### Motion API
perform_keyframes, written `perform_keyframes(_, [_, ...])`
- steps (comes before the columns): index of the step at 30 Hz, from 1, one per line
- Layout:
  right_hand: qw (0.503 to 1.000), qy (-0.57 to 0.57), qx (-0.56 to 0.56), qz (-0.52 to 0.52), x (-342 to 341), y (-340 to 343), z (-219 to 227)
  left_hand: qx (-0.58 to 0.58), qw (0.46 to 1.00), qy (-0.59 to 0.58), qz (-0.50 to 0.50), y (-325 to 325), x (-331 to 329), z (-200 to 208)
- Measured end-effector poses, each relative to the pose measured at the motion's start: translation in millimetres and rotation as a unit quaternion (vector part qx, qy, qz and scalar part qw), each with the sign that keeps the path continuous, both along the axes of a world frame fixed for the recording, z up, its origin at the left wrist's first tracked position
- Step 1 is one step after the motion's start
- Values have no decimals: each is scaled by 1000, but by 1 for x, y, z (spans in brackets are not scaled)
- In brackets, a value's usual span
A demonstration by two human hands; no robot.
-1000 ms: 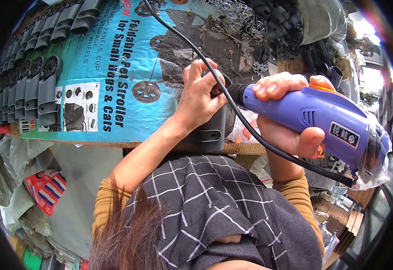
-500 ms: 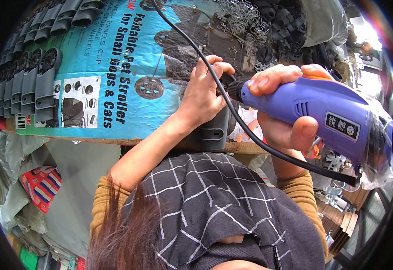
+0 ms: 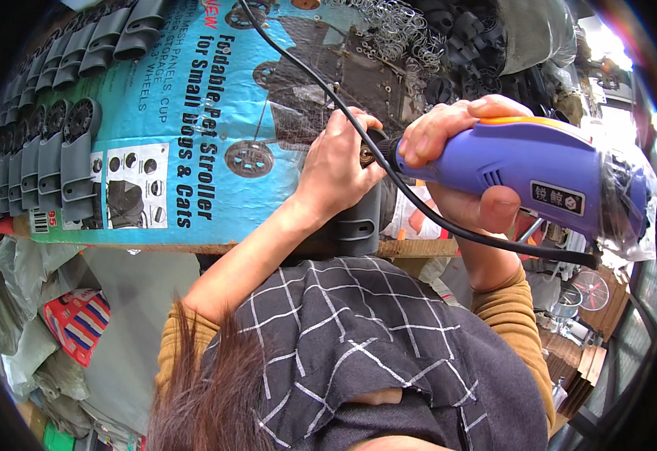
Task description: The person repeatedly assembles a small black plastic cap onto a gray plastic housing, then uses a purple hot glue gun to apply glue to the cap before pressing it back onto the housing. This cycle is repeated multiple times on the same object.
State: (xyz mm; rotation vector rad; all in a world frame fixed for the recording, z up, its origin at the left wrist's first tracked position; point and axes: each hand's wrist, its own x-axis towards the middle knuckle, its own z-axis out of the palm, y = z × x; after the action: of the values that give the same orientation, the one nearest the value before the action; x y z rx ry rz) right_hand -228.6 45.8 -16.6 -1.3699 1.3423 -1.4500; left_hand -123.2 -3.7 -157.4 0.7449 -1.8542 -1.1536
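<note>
A purple electric screwdriver (image 3: 520, 161) lies nearly level in my right hand (image 3: 443, 131), whose fingers and thumb wrap round its front half. Its dark nose points left, at a round brass-coloured piece (image 3: 366, 155) beside my left fingers. My left hand (image 3: 337, 161) is closed on a dark grey plastic part (image 3: 358, 225) at the table's front edge. The fingertips and much of that part are hidden behind the hand and the cable. A black power cable (image 3: 437, 216) crosses in front of both hands and joins the tool's rear end.
A flattened blue printed carton (image 3: 215, 83) covers the tabletop. Rows of grey plastic parts with round ends (image 3: 78, 161) stand on its left. Metal rings (image 3: 400, 34) and black plastic pieces (image 3: 467, 37) are heaped at the back right. Plastic bags (image 3: 39, 263) hang below at left.
The screwdriver's rear end and my right hand have shifted slightly left in view. My left hand keeps its hold on the grey plastic part, and the whole view has moved a little.
</note>
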Motion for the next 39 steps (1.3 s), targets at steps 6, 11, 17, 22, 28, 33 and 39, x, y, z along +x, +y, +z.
perform_keyframes(6, [992, 48, -80, 86, -13, 0, -11, 15, 999, 4, -38, -2, 2, 0])
perform_keyframes(11, [955, -28, -150, -253, -72, 18, 2, 10, 999, 6, -30, -3, 5, 4])
perform_keyframes(17, [756, 378, 294, -446, -179, 57, -55, -4, 999, 17, -34, -4, 10, 3])
perform_keyframes(22, [707, 491, 249, -445, -178, 61, -100, 117, 991, 65, -26, -1, 21, 1])
perform_keyframes(28, [956, 124, 265, -32, -22, 70, -46, -5, 986, 132, 101, -3, 18, 11])
perform_keyframes(33, [961, -44, 256, -95, -56, 52, -52, 132, 965, 225, 22, 1, 22, 5])
perform_keyframes(39, [910, -208, -29, -356, -250, 36, 9, -5, 988, 62, 139, -44, 88, 15])
